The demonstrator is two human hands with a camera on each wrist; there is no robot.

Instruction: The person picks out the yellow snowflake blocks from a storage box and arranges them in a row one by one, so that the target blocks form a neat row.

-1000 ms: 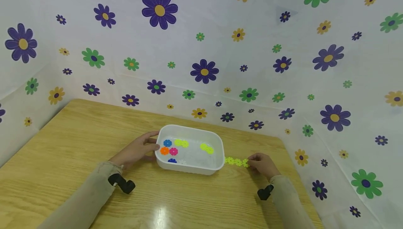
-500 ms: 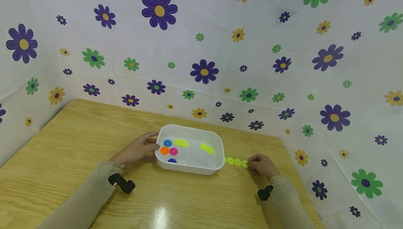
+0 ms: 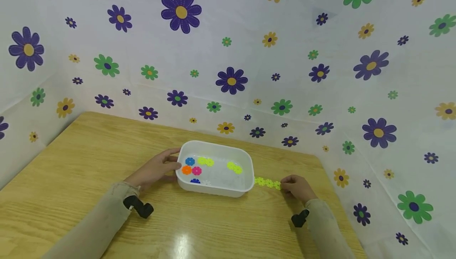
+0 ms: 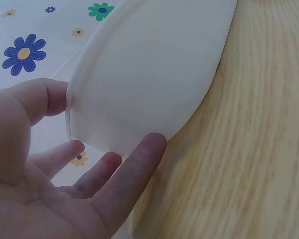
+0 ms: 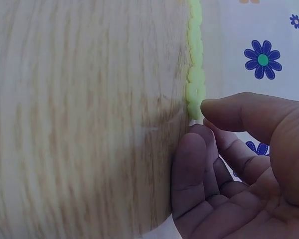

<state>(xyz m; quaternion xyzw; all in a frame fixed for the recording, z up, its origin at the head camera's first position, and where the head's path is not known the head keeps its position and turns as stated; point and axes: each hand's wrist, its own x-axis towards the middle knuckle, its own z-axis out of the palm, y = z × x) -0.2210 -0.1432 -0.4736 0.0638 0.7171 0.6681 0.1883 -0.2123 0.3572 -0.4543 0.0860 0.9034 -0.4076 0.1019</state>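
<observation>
At the tub's left end, my left hand [image 3: 153,170] holds the white plastic tub [image 3: 213,189], its thumb at the rim and its other fingers spread against the outer wall [image 4: 139,74]. To the right, the thumb and fingertips of my right hand [image 3: 298,187] pinch the end of a row of joined yellow flower-shaped plastic pieces [image 3: 268,183]. The right wrist view shows this yellow strip [image 5: 195,50] edge-on, running away from the thumb. In the tub lie two joined yellow pairs [image 3: 234,167], a light blue piece [image 3: 190,161], an orange piece [image 3: 187,170], a pink piece [image 3: 196,170] and a dark blue piece [image 3: 195,181].
A pale translucent piece [image 3: 206,182] also lies near the tub's front wall. The tub stands on a wood-grain table [image 3: 199,227]. White cloth [image 3: 228,21] printed with flowers hangs behind the table and along both sides.
</observation>
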